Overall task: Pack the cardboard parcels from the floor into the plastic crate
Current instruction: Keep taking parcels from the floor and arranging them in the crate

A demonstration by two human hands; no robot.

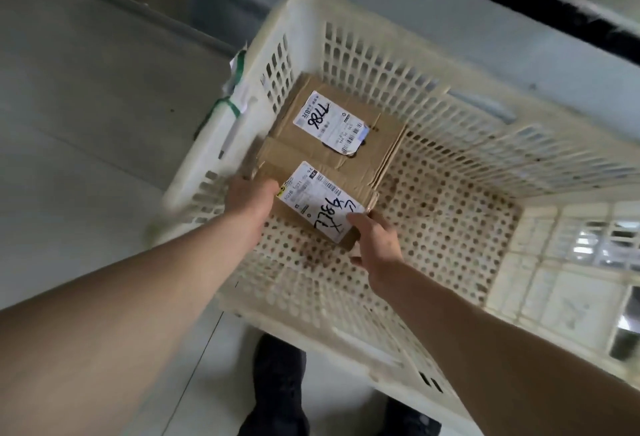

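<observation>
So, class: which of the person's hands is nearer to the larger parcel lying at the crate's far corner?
Left. The left hand grips the small parcel right beside the larger parcel; the right hand holds the small parcel's nearer end, farther back.

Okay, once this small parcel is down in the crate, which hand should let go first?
Probably the right hand: it only pinches the small parcel at its open-side corner. The left hand is wedged between parcel and crate wall, beside the larger parcel.
</observation>
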